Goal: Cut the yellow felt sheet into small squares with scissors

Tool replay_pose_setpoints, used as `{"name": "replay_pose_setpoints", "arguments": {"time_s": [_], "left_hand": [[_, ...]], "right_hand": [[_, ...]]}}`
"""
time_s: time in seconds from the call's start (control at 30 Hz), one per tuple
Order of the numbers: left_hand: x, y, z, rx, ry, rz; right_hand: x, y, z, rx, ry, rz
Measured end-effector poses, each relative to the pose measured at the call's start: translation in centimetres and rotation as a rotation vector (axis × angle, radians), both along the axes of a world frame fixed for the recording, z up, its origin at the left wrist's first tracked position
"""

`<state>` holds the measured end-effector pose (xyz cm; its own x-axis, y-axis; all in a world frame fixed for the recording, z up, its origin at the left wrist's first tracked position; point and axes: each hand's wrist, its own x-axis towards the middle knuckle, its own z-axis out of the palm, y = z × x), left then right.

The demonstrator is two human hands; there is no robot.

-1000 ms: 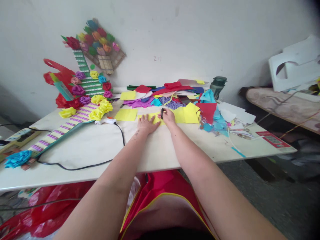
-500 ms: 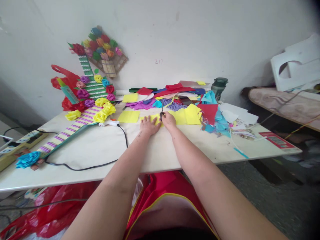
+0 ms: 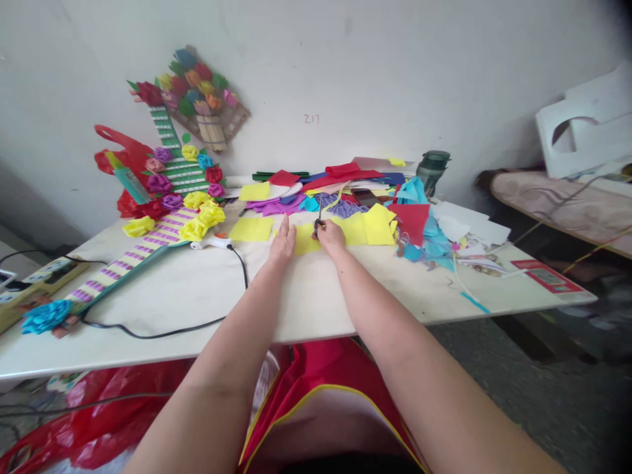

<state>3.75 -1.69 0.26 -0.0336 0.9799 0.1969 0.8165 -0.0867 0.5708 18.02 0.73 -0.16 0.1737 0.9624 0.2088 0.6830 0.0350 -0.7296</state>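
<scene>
My right hand (image 3: 332, 237) grips a pair of dark-handled scissors (image 3: 318, 222), blades pointing toward the wall. It rests over a strip of yellow crepe paper (image 3: 308, 238) lying on the white table. At the strip's left end my left hand (image 3: 283, 242) is tilted on its side, fingers stretched out and holding nothing visible. Left of that hand lies a separate yellow square (image 3: 251, 229). More of the yellow paper (image 3: 379, 225) extends to the right of my right hand, its far end folded and uneven.
Behind my hands lies a pile of coloured paper (image 3: 276, 203). A white glue gun (image 3: 211, 243) with a black cord and a flower-covered guitar-shaped craft (image 3: 148, 243) are to the left. Blue scraps (image 3: 434, 243) and a dark bottle (image 3: 432, 172) stand right.
My left hand has gone from lying flat on the yellow paper to tilted on its side, slightly left, uncovering more paper. My right hand stays in place with the scissors.
</scene>
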Motion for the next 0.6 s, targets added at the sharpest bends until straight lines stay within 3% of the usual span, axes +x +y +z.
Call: {"name": "replay_pose_setpoints", "arguments": {"time_s": [0.13,0.33,0.43,0.6], "left_hand": [[0.0,-0.1,0.1,0.013,0.045,0.131],[0.4,-1.1,0.5,0.115,0.388,0.305],[0.3,-1.4,0.7,0.037,0.398,0.402],[-0.1,-1.3,1.1,-0.124,0.342,0.455]], "right_hand": [[0.0,-0.1,0.0,0.004,-0.014,-0.002],[-0.1,-0.2,0.1,0.019,-0.033,-0.004],[-0.2,-0.2,0.1,0.019,-0.034,-0.004],[-0.2,-0.2,0.1,0.018,-0.034,-0.005]]}}
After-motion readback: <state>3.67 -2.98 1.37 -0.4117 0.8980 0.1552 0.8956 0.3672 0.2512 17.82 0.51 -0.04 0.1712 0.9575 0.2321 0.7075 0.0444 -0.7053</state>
